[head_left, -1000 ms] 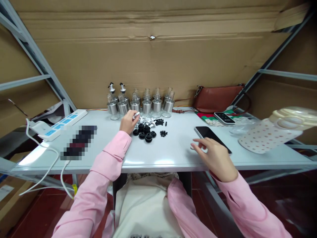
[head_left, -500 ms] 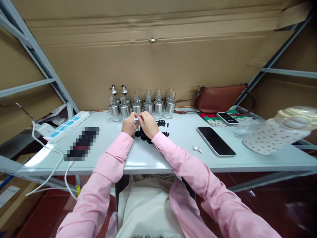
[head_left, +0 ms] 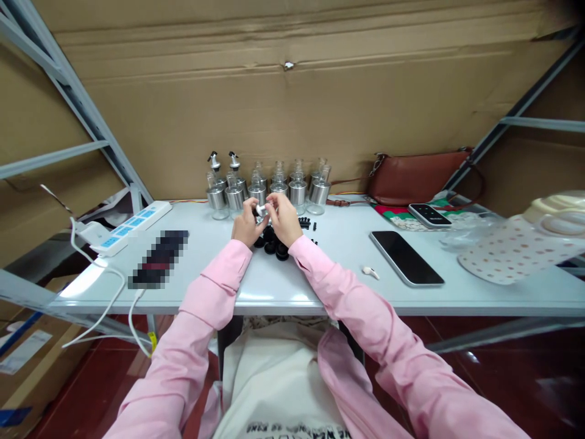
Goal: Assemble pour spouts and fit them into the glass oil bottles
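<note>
Between my two hands is a small silver pourer spout (head_left: pixel 261 210), partly covered by fingers. My left hand (head_left: pixel 247 224) grips it from the left with curled fingers. My right hand (head_left: pixel 285 221) pinches at its other side with thumb and fingertips. Below the hands lies a pile of black round caps (head_left: pixel 270 247). Small black parts (head_left: pixel 304 223) sit in a cluster just right of my right hand. Behind stand rows of glass bottles (head_left: pixel 298 190) with steel sleeves. Two at the back left carry silver-and-black pourers (head_left: pixel 234 161).
On the left of the table are a white power strip (head_left: pixel 137 227) and a blurred-out dark object (head_left: pixel 159 259). To the right lie a phone (head_left: pixel 406 258), a white earbud (head_left: pixel 370 272), a brown bag (head_left: pixel 418 177), a small black-faced device (head_left: pixel 429 215) and a dotted white bottle (head_left: pixel 507 250).
My hands have drawn slightly apart and the fingers have shifted, so more of the silver pourer spout shows. The whole view has moved a little.
</note>
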A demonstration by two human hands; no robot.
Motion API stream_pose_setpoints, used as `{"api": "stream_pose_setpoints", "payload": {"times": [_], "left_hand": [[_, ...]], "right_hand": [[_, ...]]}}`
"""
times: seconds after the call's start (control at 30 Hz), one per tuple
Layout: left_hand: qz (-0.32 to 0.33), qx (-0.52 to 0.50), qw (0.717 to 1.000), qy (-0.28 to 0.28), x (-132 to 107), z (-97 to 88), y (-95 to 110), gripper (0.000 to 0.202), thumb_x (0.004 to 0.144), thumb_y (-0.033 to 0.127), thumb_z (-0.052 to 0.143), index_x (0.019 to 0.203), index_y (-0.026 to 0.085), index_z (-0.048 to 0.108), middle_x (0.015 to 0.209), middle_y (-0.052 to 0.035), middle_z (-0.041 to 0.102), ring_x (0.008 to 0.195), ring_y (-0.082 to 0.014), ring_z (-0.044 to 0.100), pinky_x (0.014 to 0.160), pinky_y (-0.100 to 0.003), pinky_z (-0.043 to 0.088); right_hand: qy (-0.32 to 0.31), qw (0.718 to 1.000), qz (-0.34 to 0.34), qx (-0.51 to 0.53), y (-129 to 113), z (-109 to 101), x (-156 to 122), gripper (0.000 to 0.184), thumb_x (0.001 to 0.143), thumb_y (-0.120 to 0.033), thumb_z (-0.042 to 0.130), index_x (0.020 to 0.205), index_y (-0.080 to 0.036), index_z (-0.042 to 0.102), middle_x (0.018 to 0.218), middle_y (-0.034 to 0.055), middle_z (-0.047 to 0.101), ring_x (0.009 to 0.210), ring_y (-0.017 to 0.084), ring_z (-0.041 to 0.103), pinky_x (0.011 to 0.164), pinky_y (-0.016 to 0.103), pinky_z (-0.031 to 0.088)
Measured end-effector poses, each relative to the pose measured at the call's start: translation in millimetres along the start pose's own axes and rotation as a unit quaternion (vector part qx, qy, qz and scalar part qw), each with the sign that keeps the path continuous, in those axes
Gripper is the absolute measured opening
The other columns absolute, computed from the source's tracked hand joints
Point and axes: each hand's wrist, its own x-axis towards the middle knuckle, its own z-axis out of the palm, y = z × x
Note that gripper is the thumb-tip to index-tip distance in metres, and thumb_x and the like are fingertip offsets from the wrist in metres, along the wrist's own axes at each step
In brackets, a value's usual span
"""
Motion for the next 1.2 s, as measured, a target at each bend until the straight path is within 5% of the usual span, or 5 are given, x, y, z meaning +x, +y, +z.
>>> {"api": "stream_pose_setpoints", "payload": {"times": [0.23,0.5,0.77,1.0,1.2], "left_hand": [[0.038,-0.026,0.999,0.01,0.6,-2.4,5.6,0.027,0.076,0.027,0.057,0.098,0.018,0.044,0.089,-0.0014,0.053,0.057,-0.0075,0.049,0.061,-0.022,0.042],[-0.048,0.044,0.997,0.044,0.9,-3.1,0.2,0.027,0.069,0.031,0.062,0.083,0.02,0.041,0.063,0.0048,0.048,0.053,-0.0115,0.047,0.056,-0.024,0.036],[0.041,-0.003,0.999,0.001,2.9,-1.5,1.3,0.017,0.077,0.023,0.056,0.093,0.019,0.049,0.079,0.0006,0.051,0.057,-0.0095,0.048,0.064,-0.023,0.042],[0.092,0.045,0.995,0.018,5.0,-6.5,5.4,0.03,0.082,0.034,0.057,0.108,0.019,0.055,0.104,-0.0079,0.048,0.091,-0.0173,0.052,0.082,-0.03,0.042],[0.098,0.035,0.995,0.009,4.9,-5.8,0.4,0.027,0.088,0.037,0.047,0.102,0.018,0.059,0.095,-0.0061,0.051,0.081,-0.0141,0.053,0.076,-0.026,0.042]], "right_hand": [[0.07,0.996,0.053,0.015,4.9,-7.7,2.6,0.007,0.081,-0.024,0.048,0.085,-0.019,0.047,0.095,0.0079,0.047,0.077,0.015,0.051,0.072,0.031,0.046],[-0.085,0.994,-0.054,-0.029,2.0,-5.4,-5.6,0.013,0.078,-0.024,0.053,0.089,-0.018,0.056,0.089,0.0066,0.055,0.087,0.019,0.054,0.083,0.033,0.043],[-0.054,0.998,-0.01,0.033,13.1,-2.6,-2.0,0.038,0.075,-0.014,0.042,0.113,-0.017,0.047,0.108,0.0113,0.058,0.091,0.018,0.055,0.075,0.031,0.046],[-0.03,0.993,0.084,0.072,11.7,-5.4,0.9,0.022,0.074,-0.017,0.034,0.094,-0.018,0.043,0.078,0.0019,0.054,0.071,0.015,0.052,0.072,0.029,0.041],[-0.045,0.987,0.141,0.066,5.0,-9.0,0.6,0.018,0.086,-0.034,0.03,0.084,-0.02,0.041,0.064,-0.0023,0.051,0.061,0.012,0.049,0.067,0.025,0.037]]}}
